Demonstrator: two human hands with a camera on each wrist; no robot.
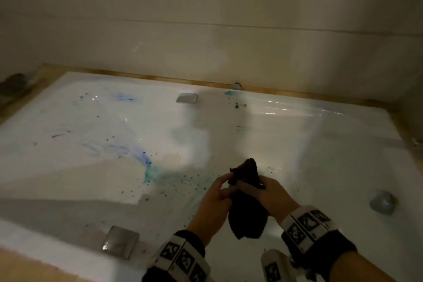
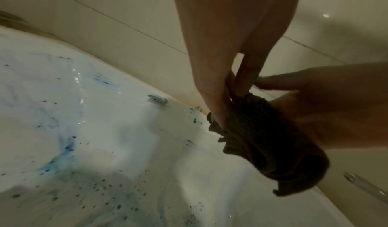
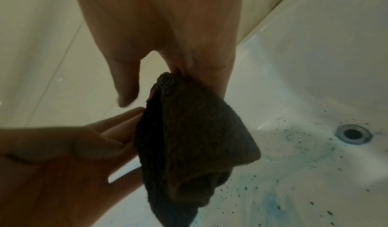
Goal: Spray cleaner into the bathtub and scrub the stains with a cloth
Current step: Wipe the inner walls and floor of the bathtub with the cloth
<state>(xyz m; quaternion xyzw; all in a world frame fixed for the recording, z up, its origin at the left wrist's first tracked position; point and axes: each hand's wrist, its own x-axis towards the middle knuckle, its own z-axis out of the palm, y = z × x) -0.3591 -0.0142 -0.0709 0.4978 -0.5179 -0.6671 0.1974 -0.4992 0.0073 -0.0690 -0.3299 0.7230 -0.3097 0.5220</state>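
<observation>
A dark cloth [image 1: 248, 210] hangs bunched over the white bathtub [image 1: 297, 144], held between both hands. My left hand [image 1: 225, 182] pinches its left edge, and in the left wrist view the left hand [image 2: 227, 101] has its fingertips on the cloth [image 2: 262, 139] near the top. My right hand [image 1: 243, 185] grips the upper right part. In the right wrist view the right hand [image 3: 199, 69] holds the cloth [image 3: 189, 139] by its top corner. Blue and teal stains [image 1: 147, 169] and dark specks spread across the tub floor. No spray bottle shows.
Metal fittings sit on the far wall [image 1: 187, 98] and on the near rim [image 1: 120, 241] of the tub. The drain [image 1: 382, 201] lies to the right, with the drain [image 3: 353, 134] also below the cloth in the right wrist view. Tiled walls [image 1: 206, 18] rise behind the tub.
</observation>
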